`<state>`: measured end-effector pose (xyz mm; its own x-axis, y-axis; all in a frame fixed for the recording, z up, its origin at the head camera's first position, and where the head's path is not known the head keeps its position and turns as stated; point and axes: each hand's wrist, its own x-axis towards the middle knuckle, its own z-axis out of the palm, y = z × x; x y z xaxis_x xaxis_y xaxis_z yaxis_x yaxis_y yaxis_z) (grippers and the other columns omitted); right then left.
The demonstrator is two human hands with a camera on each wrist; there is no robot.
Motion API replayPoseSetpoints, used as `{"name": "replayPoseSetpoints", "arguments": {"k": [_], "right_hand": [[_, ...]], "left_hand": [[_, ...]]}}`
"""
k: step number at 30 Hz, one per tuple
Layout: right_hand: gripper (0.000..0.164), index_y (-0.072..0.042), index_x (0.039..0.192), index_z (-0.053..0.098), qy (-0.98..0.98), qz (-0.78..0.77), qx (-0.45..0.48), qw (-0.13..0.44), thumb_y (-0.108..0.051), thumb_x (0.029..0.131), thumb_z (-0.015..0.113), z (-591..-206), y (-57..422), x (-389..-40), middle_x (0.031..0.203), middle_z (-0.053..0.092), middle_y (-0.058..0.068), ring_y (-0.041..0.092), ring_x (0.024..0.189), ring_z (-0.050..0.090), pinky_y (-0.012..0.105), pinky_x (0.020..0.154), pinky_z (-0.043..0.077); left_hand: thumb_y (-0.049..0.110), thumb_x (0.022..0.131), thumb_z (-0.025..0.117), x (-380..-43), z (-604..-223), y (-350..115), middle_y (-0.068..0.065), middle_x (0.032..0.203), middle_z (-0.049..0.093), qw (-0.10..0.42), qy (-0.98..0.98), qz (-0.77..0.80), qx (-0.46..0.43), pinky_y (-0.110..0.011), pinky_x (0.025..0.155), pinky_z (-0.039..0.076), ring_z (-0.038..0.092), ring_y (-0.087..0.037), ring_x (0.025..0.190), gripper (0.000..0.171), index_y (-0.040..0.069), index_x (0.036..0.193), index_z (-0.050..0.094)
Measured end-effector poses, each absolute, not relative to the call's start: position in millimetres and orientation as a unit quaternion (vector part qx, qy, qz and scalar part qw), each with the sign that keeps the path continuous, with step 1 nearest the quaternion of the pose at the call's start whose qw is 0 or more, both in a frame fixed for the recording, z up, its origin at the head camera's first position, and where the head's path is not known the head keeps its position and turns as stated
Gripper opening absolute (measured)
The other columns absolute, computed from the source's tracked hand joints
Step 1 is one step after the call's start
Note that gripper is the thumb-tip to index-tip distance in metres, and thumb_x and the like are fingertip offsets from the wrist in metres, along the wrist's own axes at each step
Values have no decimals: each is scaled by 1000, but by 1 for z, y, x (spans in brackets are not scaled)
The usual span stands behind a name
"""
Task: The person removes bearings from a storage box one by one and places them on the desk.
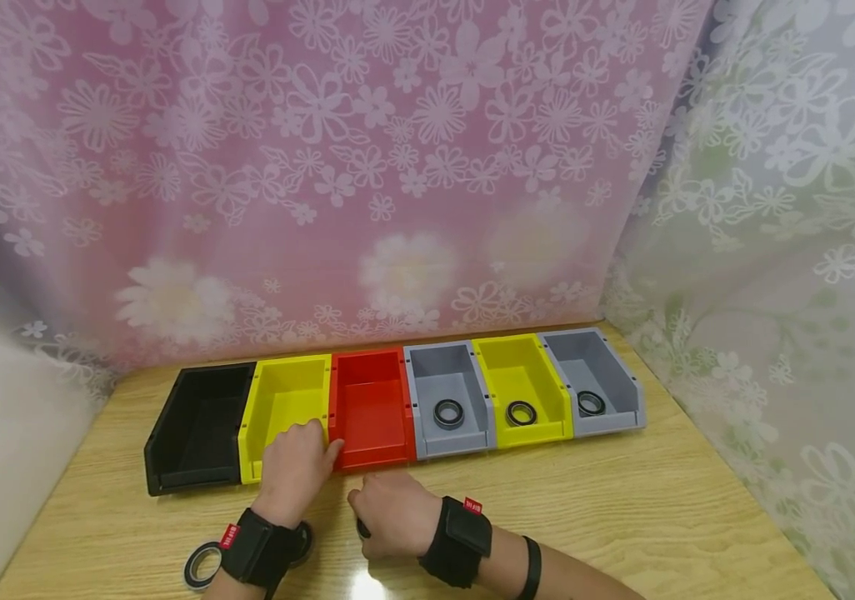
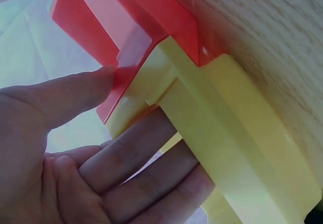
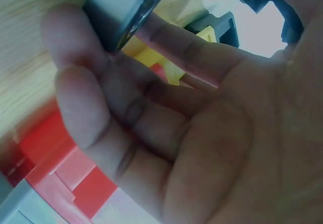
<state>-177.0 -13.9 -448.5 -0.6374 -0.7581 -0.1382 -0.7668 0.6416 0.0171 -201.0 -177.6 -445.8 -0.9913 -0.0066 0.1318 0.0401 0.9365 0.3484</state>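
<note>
My left hand [image 1: 294,467] is at the front of the left yellow bin [image 1: 296,392]. Its fingers reach behind the bin's front lip, and the thumb touches the side edge of the red bin [image 1: 369,408]. A ball bearing [image 3: 123,12] with a dark rim is held at the fingertips of my right hand [image 1: 400,515], just in front of the red bin. From the head view the hand hides most of that bearing. On the table by my left wrist lies another bearing [image 1: 192,569], and a further ring [image 1: 306,542] is partly covered by the wristband.
Six bins stand side by side, with a black bin [image 1: 198,425] at the left end. One bearing each lies in the middle grey bin [image 1: 438,371], the right yellow bin [image 1: 513,371] and the right grey bin [image 1: 585,358]. A floral curtain [image 1: 397,183] hangs behind the wooden table [image 1: 622,517].
</note>
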Motion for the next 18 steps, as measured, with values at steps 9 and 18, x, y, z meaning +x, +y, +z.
{"name": "replayPoseSetpoints", "arguments": {"k": [9, 18], "right_hand": [[34, -23, 98, 70, 903, 57, -421, 59, -43, 76, 87, -451, -14, -175, 80, 58, -7, 5, 65, 51, 23, 56, 40], [35, -23, 103, 72, 907, 56, -414, 42, -40, 75, 86, -453, -15, -172, 83, 61, -5, 5, 64, 53, 24, 53, 43]], "left_hand": [[26, 92, 80, -202, -447, -177, -5, 57, 43, 61, -982, -179, -8, -29, 47, 35, 43, -19, 48, 34, -4, 87, 64], [25, 91, 80, -202, -447, -178, -5, 57, 42, 67, -982, -175, -9, -29, 47, 33, 43, -19, 48, 34, -4, 85, 64]]}}
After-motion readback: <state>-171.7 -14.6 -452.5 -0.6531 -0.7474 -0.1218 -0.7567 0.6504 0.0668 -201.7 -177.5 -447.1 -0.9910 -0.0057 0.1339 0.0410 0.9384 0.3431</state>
